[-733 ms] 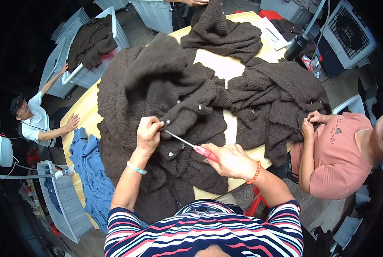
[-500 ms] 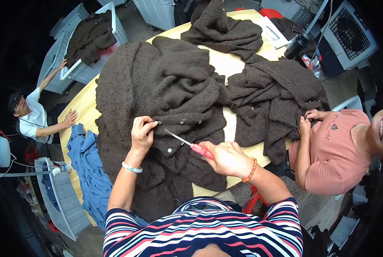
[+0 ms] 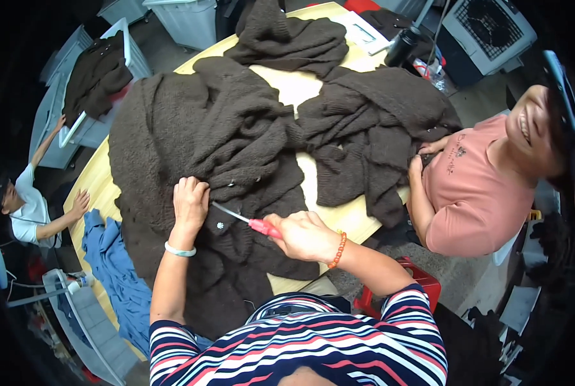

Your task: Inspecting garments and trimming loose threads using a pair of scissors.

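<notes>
A heap of dark brown knitwear [image 3: 165, 122] lies in front of me on a pale wooden table [image 3: 287, 83]. My left hand [image 3: 190, 204] is closed on the knit, its fingertips curled into the fabric. In my right hand [image 3: 307, 237] is a red-handled tool with a thin metal shaft [image 3: 264, 228], like a screwdriver. Its shaft points left, and the tip is close to my left fingers. Below the shaft, a shiny round button [image 3: 220, 226] sits on the knit; a few smaller shiny spots show farther up. What my left fingertips pinch is hidden.
At right, a person in a pink shirt [image 3: 474, 186] handles another brown knit pile [image 3: 377, 122]. At far left, a person in white [image 3: 36, 209] stands beside a white bin [image 3: 133, 55]. Blue cloth [image 3: 117, 270] hangs over the table's left edge. A red stool [image 3: 422, 283] stands right of me.
My view has swung, so the scene sits farther left. The tool's tip is nearer my left hand, whose fingers now curl down over the knit. The person in pink has raised their head.
</notes>
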### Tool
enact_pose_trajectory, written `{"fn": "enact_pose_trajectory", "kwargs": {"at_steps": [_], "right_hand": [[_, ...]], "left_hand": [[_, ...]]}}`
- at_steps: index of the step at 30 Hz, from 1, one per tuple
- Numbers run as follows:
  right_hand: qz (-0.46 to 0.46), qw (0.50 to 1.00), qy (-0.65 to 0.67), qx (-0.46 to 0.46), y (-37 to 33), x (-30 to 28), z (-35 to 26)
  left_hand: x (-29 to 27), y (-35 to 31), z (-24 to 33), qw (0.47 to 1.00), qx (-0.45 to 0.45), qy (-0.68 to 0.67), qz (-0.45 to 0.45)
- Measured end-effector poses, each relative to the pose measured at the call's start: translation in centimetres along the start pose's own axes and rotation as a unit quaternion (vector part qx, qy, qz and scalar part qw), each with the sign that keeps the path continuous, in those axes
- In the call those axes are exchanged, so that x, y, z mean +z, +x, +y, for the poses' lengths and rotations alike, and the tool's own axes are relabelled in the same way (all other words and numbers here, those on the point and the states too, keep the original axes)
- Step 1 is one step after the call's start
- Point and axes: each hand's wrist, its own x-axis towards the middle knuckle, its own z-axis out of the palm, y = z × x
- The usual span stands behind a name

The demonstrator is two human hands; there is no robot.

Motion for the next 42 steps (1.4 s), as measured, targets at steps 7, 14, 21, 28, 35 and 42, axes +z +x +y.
{"fn": "enact_pose_trajectory", "kwargs": {"at_steps": [7,14,21,28,35,42], "right_hand": [[0.026,0.996,0.008,0.083,-2.5,-0.2,2.0],[0.05,0.992,0.019,0.112,-3.8,0.3,3.4],[0.039,0.992,0.014,0.117,-4.3,0.1,3.6],[0.062,0.991,0.024,0.115,-4.7,0.3,4.7],[0.076,0.989,0.022,0.127,-4.3,0.2,4.5],[0.085,0.987,0.022,0.133,-4.1,0.4,5.3]], "left_hand": [[-0.7,2.4,3.0,1.0,0.018,-0.024,0.006],[2.3,4.3,4.3,0.988,0.029,-0.057,-0.143],[2.9,4.7,3.4,0.963,-0.097,-0.165,-0.189],[2.6,5.1,5.3,0.958,-0.197,-0.093,-0.189],[2.5,6.5,6.0,0.948,-0.215,-0.083,-0.219],[4.9,8.2,6.4,0.916,-0.224,-0.196,-0.268]]}}
